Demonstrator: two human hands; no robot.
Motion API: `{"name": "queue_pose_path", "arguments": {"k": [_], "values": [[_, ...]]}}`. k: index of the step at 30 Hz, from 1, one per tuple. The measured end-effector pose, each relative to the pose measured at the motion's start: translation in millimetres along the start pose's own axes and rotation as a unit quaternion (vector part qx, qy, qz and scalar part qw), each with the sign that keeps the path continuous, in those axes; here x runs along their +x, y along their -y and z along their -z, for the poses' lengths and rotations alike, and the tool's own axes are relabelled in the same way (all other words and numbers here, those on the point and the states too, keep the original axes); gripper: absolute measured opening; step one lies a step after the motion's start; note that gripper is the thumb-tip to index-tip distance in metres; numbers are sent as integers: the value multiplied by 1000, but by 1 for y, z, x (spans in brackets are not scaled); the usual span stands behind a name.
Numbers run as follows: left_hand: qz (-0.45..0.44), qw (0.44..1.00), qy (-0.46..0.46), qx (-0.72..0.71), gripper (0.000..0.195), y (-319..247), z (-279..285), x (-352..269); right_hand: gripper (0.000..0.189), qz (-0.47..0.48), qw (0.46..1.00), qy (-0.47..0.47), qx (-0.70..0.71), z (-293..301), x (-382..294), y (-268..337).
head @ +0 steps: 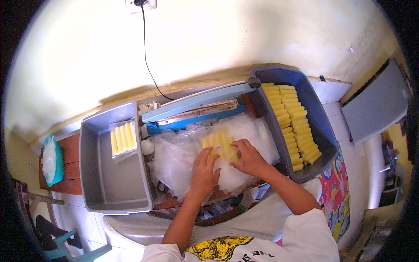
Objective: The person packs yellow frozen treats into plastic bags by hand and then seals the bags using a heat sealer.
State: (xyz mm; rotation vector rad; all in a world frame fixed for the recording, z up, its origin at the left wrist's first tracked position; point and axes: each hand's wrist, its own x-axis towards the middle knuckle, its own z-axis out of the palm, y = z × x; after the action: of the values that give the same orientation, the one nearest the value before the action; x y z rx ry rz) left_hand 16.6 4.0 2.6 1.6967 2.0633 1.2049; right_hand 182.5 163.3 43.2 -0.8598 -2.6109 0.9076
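A clear plastic bag of yellow rolls (220, 139) lies before me on a pile of clear plastic bags (175, 160). At its lower left edge is my left hand (204, 170), with fingertips at the plastic and the thumb held apart. My right hand (251, 159) curves around the right edge, index finger and thumb spread along it. Whether the right fingers pinch the plastic is not clear. Behind the pile stands a long blue bag sealer (199, 101), with a pale metal strip along its front.
On the left, a grey plastic tub (119, 186) contains one bag of yellow rolls (123, 140). Stacked rows of yellow rolls (296, 126) fill part of the dark blue-grey tub (319, 131) on the right. A teal basin (58, 163) stands far left. A black cable (145, 52) hangs down the wall.
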Motion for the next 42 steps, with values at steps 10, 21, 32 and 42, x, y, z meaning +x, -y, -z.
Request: {"name": "queue_pose_path", "arguments": {"k": [10, 21, 32, 42], "values": [[101, 994, -42, 32, 57, 14, -7, -13, 45, 31, 999, 24, -27, -3, 1, -9], [110, 991, -61, 45, 45, 15, -4, -13, 27, 34, 992, 61, -107, -6, 6, -19], [63, 993, -74, 72, 46, 22, -10, -7, 53, 39, 998, -4, -53, -16, 10, -18], [-66, 994, -84, -4, 40, -49, 12, 43, 50, 82, 987, -126, -62, 72, -7, 39]]}}
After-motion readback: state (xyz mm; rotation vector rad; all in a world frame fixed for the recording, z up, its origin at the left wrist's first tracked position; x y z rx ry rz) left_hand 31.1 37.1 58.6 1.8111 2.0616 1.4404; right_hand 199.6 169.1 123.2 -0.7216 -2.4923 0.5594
